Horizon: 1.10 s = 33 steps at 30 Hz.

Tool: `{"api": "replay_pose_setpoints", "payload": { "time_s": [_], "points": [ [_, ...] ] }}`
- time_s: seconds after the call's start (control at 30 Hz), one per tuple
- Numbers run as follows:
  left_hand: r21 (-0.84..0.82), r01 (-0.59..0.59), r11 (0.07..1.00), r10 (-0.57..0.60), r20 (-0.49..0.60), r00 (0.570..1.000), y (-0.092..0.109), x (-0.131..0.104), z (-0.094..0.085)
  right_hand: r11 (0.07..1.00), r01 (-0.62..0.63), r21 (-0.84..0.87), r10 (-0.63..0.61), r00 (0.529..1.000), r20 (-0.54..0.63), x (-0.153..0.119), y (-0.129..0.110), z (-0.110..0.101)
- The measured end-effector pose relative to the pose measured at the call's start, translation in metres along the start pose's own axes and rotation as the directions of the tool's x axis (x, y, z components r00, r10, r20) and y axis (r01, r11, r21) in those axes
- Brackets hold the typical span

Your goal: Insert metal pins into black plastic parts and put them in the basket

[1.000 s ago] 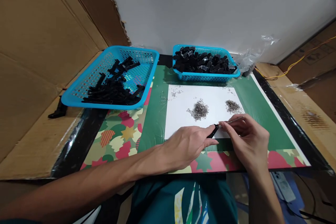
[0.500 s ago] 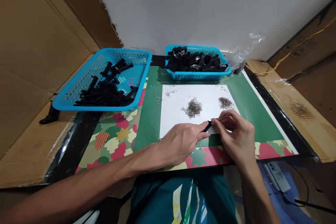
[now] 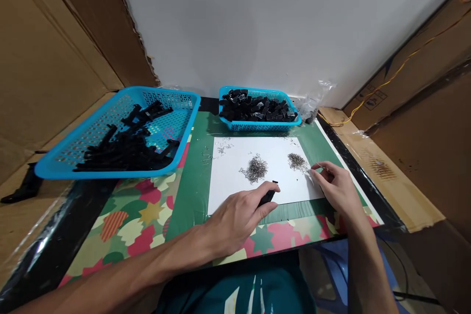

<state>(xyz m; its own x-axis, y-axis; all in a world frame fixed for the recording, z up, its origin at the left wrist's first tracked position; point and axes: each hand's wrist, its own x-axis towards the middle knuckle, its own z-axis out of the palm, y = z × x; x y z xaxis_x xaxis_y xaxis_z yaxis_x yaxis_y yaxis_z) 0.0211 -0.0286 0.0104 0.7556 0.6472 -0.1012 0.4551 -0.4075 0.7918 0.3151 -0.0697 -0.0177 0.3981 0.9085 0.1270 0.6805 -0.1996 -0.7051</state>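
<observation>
My left hand [image 3: 243,213] is closed around a small black plastic piece [image 3: 267,197] over the front edge of a white sheet [image 3: 228,186]. The fingers hide most of that piece. To the right, thumb and index finger of my right hand [image 3: 336,184] are pinched together beside a small pile of tiny metal pieces [image 3: 297,161]. Whatever lies between those fingertips is too small to make out. A larger pile of thin bent wire pieces [image 3: 256,169] rests on the sheet, beyond my left hand.
A blue basket [image 3: 187,130] of long black parts stands at the left. Behind the sheet, a second blue basket [image 3: 261,126] holds short black pieces. A clear plastic bag [image 3: 312,105] sits beside it. Loose wire bits [image 3: 223,148] lie at the sheet's far left corner.
My right hand has moved away from the black piece to the small pile's right side. My left hand keeps hold of the piece. The camera view has shifted.
</observation>
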Motion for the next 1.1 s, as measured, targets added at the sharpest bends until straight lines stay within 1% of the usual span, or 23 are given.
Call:
{"api": "replay_pose_setpoints", "payload": {
  "time_s": [0.03, 0.13, 0.23, 0.33, 0.43, 0.53, 0.67, 0.83, 0.97, 1.1],
  "points": [
    [-0.015, -0.004, 1.000, 0.004, -0.009, 1.000, 0.000, 0.000, 0.000, 1.000, -0.004, -0.005, 0.004, 1.000, 0.006, 0.001, 0.001, 0.002],
    [-0.066, -0.017, 0.998, 0.016, -0.026, 1.000, -0.002, 0.000, 0.000, 1.000, -0.006, -0.003, 0.006, 1.000, -0.022, 0.003, 0.002, 0.009],
    [-0.090, -0.029, 0.996, 0.027, -0.020, 0.999, -0.003, 0.000, 0.001, 1.000, 0.003, -0.003, -0.003, 1.000, -0.027, 0.004, 0.004, 0.011],
    [-0.100, -0.028, 0.995, 0.027, -0.012, 1.000, -0.003, 0.000, 0.000, 1.000, 0.019, 0.016, -0.019, 1.000, -0.010, 0.002, 0.005, 0.007],
    [-0.089, -0.023, 0.996, 0.022, -0.016, 1.000, -0.002, 0.000, -0.001, 0.996, 0.028, 0.080, -0.029, 1.000, 0.004, -0.001, 0.004, 0.002],
    [-0.076, -0.051, 0.996, 0.050, -0.013, 0.999, -0.002, 0.000, -0.001, 0.991, 0.020, 0.133, -0.021, 1.000, 0.003, -0.004, 0.003, -0.003],
    [-0.086, -0.092, 0.992, 0.090, -0.020, 0.996, -0.003, 0.001, -0.001, 0.997, 0.011, 0.071, -0.012, 1.000, 0.008, -0.004, 0.005, -0.004],
    [-0.076, -0.066, 0.995, 0.065, -0.009, 0.998, -0.003, 0.000, -0.001, 1.000, 0.003, -0.001, -0.003, 0.998, 0.055, -0.003, 0.008, -0.001],
    [-0.083, -0.069, 0.994, 0.068, -0.016, 0.998, -0.002, -0.001, -0.002, 1.000, -0.011, -0.020, 0.013, 0.998, 0.067, -0.003, 0.012, 0.002],
    [-0.080, -0.067, 0.995, 0.066, -0.008, 0.998, -0.002, 0.000, -0.002, 1.000, -0.016, -0.011, 0.017, 0.995, 0.095, -0.004, 0.018, -0.001]
  ]
}}
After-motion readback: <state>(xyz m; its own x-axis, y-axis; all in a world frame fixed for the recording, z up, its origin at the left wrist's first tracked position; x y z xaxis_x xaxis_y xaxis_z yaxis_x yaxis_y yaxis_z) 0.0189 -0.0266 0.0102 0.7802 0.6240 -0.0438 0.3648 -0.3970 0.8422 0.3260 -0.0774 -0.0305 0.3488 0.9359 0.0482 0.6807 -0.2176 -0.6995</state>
